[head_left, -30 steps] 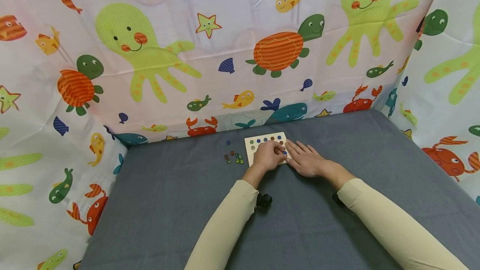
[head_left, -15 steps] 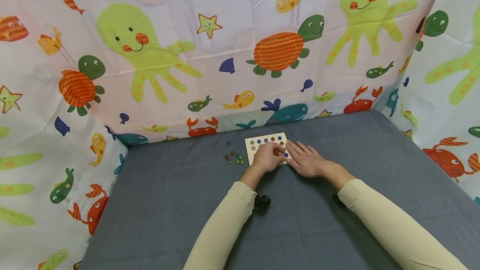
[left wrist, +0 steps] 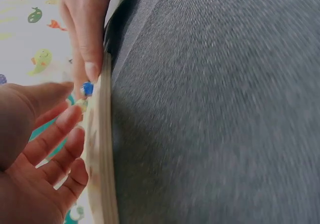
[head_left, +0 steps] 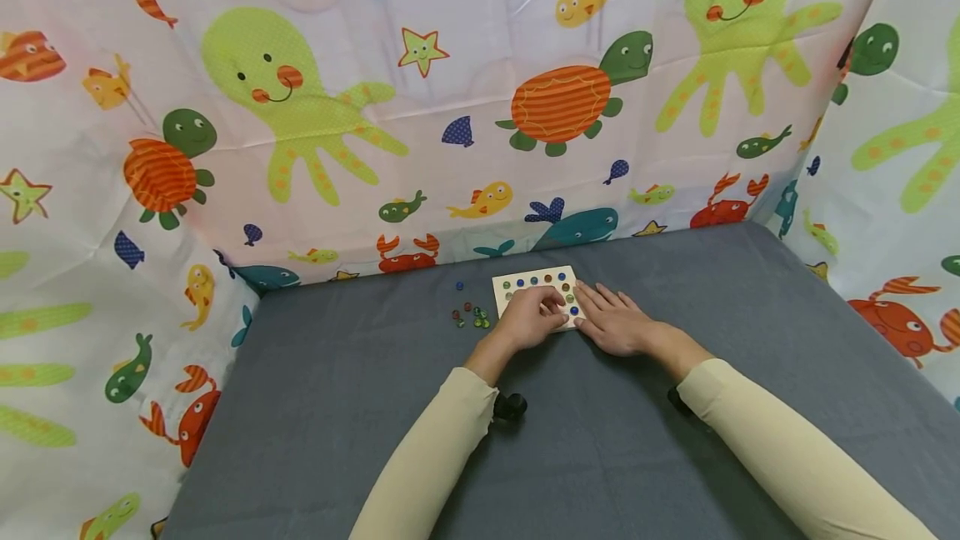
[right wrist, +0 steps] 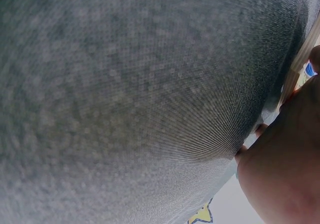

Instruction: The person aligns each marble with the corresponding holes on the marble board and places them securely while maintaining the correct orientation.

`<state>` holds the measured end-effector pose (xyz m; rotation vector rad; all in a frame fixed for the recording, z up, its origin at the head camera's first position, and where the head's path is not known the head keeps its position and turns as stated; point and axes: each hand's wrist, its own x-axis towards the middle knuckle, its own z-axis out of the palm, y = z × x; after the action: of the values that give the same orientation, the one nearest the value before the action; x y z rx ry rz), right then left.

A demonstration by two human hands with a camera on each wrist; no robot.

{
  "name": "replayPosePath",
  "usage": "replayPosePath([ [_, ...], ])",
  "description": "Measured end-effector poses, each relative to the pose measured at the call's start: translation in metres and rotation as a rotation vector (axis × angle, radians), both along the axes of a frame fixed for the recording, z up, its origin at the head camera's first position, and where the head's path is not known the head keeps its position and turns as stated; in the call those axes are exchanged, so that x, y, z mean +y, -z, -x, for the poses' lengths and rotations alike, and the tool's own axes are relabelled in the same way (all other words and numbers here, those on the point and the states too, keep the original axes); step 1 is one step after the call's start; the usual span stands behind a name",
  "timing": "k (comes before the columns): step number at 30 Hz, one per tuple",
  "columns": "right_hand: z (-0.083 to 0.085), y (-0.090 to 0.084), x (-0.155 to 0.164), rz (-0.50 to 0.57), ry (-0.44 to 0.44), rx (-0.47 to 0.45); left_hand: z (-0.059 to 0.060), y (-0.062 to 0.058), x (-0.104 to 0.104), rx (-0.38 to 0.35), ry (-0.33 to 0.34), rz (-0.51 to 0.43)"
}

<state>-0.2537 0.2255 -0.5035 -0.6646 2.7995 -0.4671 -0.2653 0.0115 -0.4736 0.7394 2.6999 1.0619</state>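
A pale wooden board (head_left: 501, 290) with rows of coloured marbles lies toward the back of the table. My left hand (head_left: 528, 317) is over its front middle, hiding part of the rows. In the left wrist view, the fingers (left wrist: 75, 141) are loosely bent with nothing between them, thumb near a blue marble (left wrist: 87, 88). Just beyond that blue marble in the right-hand column sits a yellow-green marble (head_left: 570, 298). My right hand (head_left: 617, 323) lies with straight fingers along the board's right edge; in the right wrist view it is mostly cut off.
Several loose green and brown marbles (head_left: 478, 317) lie left of the board, with a lone blue marble (head_left: 460, 285) behind them. Grey cloth (head_left: 337, 407) covers the table. A curtain (head_left: 337, 107) printed with sea animals stands along the back and sides.
My left hand has let go of the yellow-green marble in the right-hand column and drawn back slightly left, uncovering it. My right hand has stayed in place.
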Motion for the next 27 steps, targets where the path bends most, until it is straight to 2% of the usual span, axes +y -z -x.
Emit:
replayPosePath([
  [5,0.000,0.001,-0.001,0.003,-0.002,0.004,-0.004,-0.008,-0.014,0.022,0.042,0.012],
  [11,-0.001,0.000,-0.001,0.000,0.005,0.014,-0.009,-0.017,-0.029,0.040,0.040,0.022],
  [20,-0.009,-0.011,-0.004,0.013,-0.002,-0.006,-0.014,-0.021,-0.052,0.056,0.022,0.015],
  [27,-0.001,0.001,0.002,0.000,-0.006,0.008,-0.018,-0.026,-0.071,0.074,0.005,0.000],
])
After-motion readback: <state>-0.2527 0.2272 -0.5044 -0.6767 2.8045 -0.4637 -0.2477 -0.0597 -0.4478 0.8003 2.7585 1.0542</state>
